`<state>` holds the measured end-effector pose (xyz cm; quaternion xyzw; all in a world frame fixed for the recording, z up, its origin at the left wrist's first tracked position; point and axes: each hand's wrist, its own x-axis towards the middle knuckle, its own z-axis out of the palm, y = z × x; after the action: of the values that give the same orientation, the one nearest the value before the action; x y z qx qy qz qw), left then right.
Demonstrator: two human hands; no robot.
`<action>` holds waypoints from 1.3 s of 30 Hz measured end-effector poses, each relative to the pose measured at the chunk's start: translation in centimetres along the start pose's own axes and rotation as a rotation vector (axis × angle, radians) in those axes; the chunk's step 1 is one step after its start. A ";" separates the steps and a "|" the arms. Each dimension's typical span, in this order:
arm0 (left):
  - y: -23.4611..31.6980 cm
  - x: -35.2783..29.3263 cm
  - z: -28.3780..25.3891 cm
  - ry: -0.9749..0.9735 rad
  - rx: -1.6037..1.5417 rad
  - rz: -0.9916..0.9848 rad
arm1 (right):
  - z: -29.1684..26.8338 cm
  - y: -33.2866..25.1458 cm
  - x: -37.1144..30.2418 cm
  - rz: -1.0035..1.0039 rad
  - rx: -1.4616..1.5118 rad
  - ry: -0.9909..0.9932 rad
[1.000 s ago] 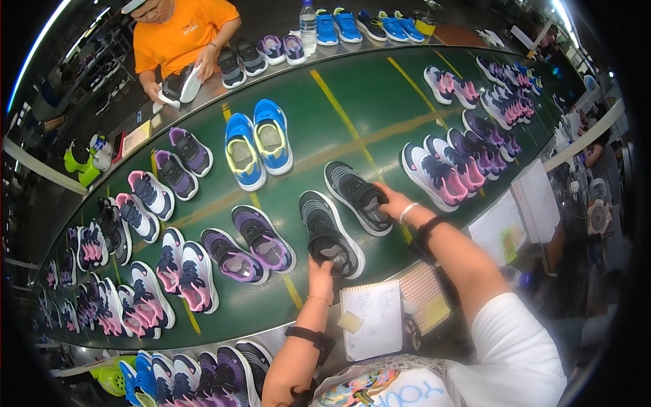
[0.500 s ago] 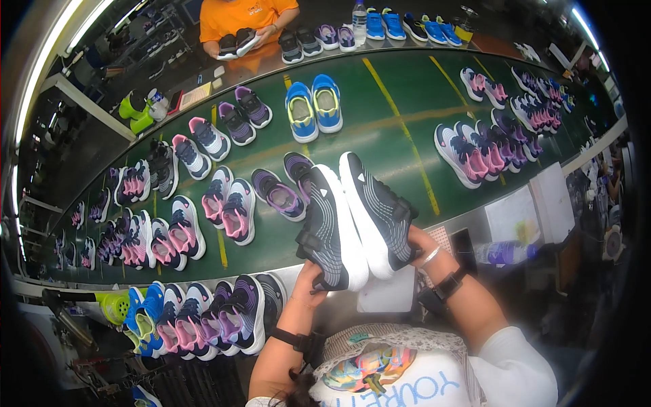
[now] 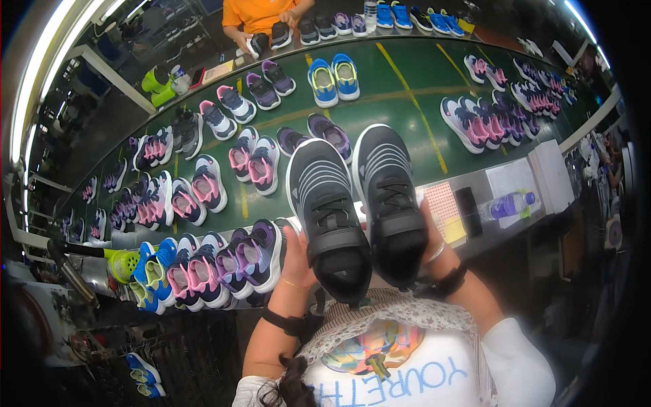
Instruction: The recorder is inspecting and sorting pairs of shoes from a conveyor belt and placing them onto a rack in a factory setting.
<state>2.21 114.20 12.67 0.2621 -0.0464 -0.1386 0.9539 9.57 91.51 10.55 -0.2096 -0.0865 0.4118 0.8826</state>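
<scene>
A pair of black sneakers with pale wavy stripes is held up in front of me, toes pointing away and uppers showing. My left hand [image 3: 297,263] is closed round the outer side of the left sneaker [image 3: 328,216]. Along the outer side of the right sneaker [image 3: 392,203], my right hand [image 3: 431,234] is closed, its fingers partly hidden behind the shoe. The two sneakers are side by side, heels toward me. Just beyond their toes, a purple and black sneaker [image 3: 330,136] sits on the green conveyor belt [image 3: 407,129].
Rows of pink and navy sneakers [image 3: 263,166] stand on the belt. A blue pair [image 3: 322,83] is farther back. More shoes [image 3: 254,258] line the near-left ledge. A bottle [image 3: 508,205] and a dark phone [image 3: 468,203] lie at right. Across the belt, a person in orange [image 3: 264,15] handles dark shoes.
The sneakers I hold have turned from sole edges facing each other to uppers showing. Belt and ledge shoes appear shifted in view. The person opposite has moved their dark shoes apart.
</scene>
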 end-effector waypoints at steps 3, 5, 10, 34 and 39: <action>0.4 -0.8 0.6 0.032 -0.111 -0.038 | 1.1 1.6 0.6 0.050 0.019 -0.052; 0.9 -1.6 -0.6 0.085 -0.054 -0.029 | 0.6 2.7 0.6 0.031 0.059 0.028; 1.5 -3.0 -1.8 0.076 -0.158 -0.044 | 0.2 4.5 0.9 -0.011 0.054 0.092; 10.2 -9.7 -1.4 0.152 0.492 -0.167 | 7.5 4.8 -1.7 -0.053 -0.719 0.221; 10.7 -9.1 -1.1 0.119 0.632 -0.126 | 7.7 5.5 -1.4 -0.100 -0.868 0.253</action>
<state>-3.74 126.17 17.02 0.5551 -0.0149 -0.1603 0.8160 2.38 95.93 15.10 -0.6044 -0.1528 0.2655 0.7354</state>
